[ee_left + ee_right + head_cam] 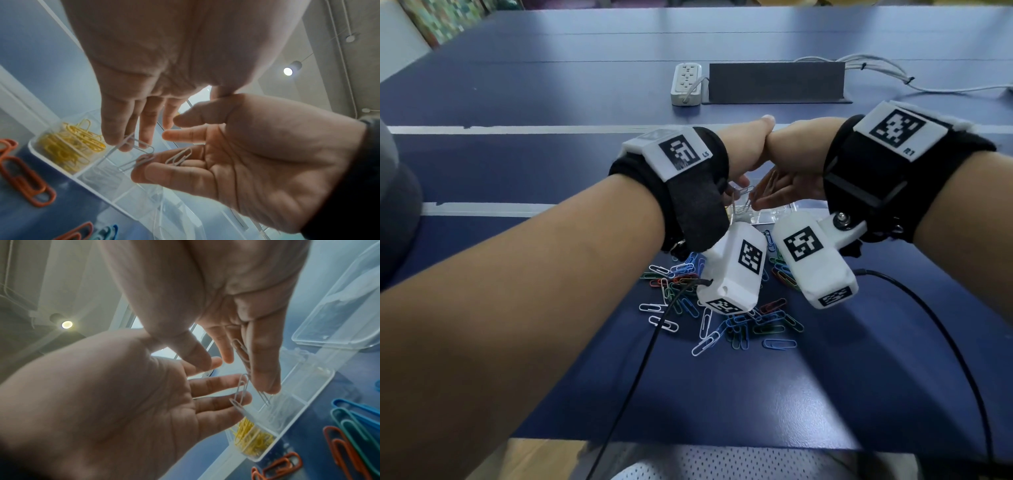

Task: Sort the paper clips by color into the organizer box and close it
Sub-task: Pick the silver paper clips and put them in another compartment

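Note:
Both hands hover close together over the clear organizer box (777,214), mostly hidden behind them in the head view. My left hand (131,139) has straight fingers pointing down, and a white clip (139,146) dangles at their tips. My right hand (185,146) is palm-up and relaxed, with another white clip (179,157) lying loose on its fingers. Below them, the box's end compartment holds yellow clips (252,439). The neighbouring compartment (275,412) holds white ones. The box lid (339,305) lies open. A mixed-colour clip pile (722,318) lies nearer me.
A power strip (686,84), a dark grey panel (777,84) and white cables (876,68) sit at the back of the blue table (517,102). Black cables (928,325) trail from my wrists. Orange clips (24,178) lie beside the box.

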`<act>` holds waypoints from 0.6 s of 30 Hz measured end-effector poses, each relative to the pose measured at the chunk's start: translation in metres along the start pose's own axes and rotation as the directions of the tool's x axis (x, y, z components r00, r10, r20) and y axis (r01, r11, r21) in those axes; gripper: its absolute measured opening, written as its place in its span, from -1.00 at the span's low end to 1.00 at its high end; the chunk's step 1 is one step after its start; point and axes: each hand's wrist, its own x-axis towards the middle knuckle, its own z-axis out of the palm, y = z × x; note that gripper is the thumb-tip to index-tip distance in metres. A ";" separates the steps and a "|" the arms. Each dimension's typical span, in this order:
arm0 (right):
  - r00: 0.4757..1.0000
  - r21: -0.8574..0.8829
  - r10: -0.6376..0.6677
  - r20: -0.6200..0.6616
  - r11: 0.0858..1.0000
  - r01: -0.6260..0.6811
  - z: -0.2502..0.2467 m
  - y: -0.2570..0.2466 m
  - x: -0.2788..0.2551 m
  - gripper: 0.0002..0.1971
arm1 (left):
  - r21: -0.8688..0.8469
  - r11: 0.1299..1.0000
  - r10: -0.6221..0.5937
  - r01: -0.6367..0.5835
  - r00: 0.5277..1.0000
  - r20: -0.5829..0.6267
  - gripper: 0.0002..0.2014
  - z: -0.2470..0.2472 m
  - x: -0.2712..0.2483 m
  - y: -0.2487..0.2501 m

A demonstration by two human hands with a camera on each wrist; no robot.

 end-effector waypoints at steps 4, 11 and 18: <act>0.998 -0.017 0.057 0.036 0.998 -0.057 -0.002 0.003 0.003 -0.56 | -0.023 0.999 0.046 -0.046 0.999 -0.001 -0.54 -0.001 0.005 -0.002; 0.997 0.055 0.080 0.013 0.995 -0.081 0.003 -0.002 -0.003 -0.54 | 0.024 0.994 0.109 -0.109 0.994 -0.001 -0.44 -0.004 0.000 -0.008; 0.984 -0.233 -0.180 0.001 0.957 0.175 0.007 0.012 -0.016 -0.75 | 0.108 0.974 0.197 -0.201 0.979 0.053 -0.72 -0.028 0.001 -0.028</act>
